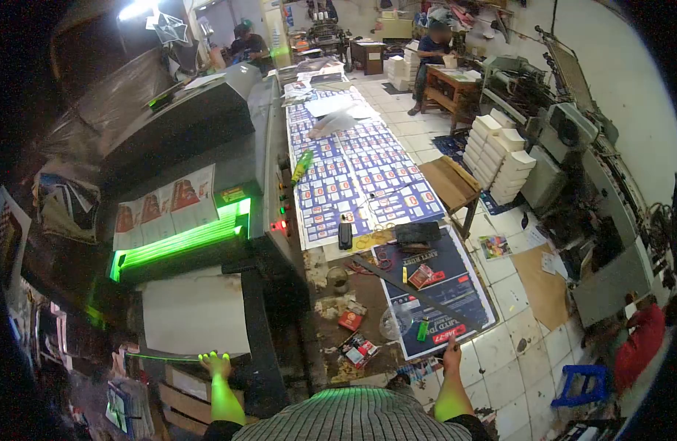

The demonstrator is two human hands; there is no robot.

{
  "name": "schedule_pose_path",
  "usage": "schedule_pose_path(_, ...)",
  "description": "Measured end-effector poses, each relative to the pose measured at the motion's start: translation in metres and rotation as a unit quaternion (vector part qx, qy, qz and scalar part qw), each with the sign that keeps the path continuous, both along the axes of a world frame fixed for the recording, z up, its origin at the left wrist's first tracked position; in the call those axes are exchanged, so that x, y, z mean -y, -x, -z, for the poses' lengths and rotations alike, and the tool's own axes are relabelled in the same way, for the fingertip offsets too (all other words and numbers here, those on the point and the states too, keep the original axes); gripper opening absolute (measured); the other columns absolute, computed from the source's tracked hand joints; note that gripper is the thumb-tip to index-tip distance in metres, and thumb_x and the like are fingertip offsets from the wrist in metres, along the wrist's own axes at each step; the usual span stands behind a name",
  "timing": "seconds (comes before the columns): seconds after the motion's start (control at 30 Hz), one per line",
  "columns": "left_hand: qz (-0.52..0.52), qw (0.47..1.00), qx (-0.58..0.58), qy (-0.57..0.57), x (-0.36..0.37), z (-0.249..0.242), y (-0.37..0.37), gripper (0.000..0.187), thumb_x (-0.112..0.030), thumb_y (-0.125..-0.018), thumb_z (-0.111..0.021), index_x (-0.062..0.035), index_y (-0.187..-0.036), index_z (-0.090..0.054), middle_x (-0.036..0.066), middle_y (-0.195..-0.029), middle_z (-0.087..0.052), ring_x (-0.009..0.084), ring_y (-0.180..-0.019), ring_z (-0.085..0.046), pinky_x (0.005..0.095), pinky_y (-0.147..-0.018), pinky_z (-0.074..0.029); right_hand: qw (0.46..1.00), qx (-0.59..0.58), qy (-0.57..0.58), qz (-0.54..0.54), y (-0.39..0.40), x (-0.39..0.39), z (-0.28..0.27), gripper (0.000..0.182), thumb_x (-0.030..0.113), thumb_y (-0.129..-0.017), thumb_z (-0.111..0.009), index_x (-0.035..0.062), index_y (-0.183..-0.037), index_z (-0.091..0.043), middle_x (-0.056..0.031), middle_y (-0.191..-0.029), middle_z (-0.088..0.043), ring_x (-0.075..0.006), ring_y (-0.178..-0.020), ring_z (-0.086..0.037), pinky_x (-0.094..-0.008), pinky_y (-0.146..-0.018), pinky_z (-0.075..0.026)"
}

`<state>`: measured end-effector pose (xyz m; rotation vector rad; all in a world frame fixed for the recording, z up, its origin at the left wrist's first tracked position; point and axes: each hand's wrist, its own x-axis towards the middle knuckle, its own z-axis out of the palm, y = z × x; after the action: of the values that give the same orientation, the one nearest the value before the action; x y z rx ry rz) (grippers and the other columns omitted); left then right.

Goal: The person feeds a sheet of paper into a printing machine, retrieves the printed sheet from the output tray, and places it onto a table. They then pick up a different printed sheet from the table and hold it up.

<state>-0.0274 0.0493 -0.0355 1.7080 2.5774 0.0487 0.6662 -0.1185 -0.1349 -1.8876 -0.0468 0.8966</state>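
My left hand [215, 364], lit green, lies with fingers apart on the front edge of the machine's feed board, just below a blank white sheet [195, 312]. My right hand [452, 356] is at the near edge of the table, one finger stretched onto the border of a dark blue printed sheet [448, 294]. Its other fingers are partly hidden, and no held object shows. Across that sheet lies a long metal ruler [419, 294]. A green lighter [423, 330], a clear round dish [395, 321] and a red pack [421, 276] rest on it too.
A printing machine [184, 125] with a green-lit slot stands left. Large printed sheets [353, 169] cover the long table. Stacked white paper blocks [500, 158] and a blue stool [579, 385] are right. A person in red [639, 342] is at right; two others are farther back.
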Motion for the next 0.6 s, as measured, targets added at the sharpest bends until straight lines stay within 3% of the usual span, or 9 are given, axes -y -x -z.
schedule_pose_path(0.23,-0.059,0.998,0.022,-0.009,0.001,-0.007,-0.008,0.056,-0.041,-0.087,-0.058,0.0030,-0.121,-0.057,0.029,-0.132,-0.048,0.0423,-0.134,-0.030,0.0513,-0.116,-0.008,0.998,-0.010,-0.065,0.004,0.006,0.001,-0.009,0.085,0.065,-0.088,-0.051,-0.0064,-0.133,-0.045,-0.0210,-0.125,-0.056,-0.0285,-0.113,-0.053,-0.0365,-0.095,-0.043)
schedule_pose_path(0.6,-0.014,0.999,-0.015,0.041,0.001,-0.018,-0.013,0.054,-0.040,-0.090,-0.052,0.0043,-0.122,-0.056,0.021,-0.129,-0.054,0.0406,-0.132,-0.035,0.0504,-0.116,-0.008,0.999,0.016,-0.031,0.002,-0.002,0.000,0.012,0.075,0.060,-0.091,-0.050,-0.0068,-0.125,-0.051,-0.0216,-0.121,-0.059,-0.0293,-0.110,-0.055,-0.0372,-0.093,-0.044)
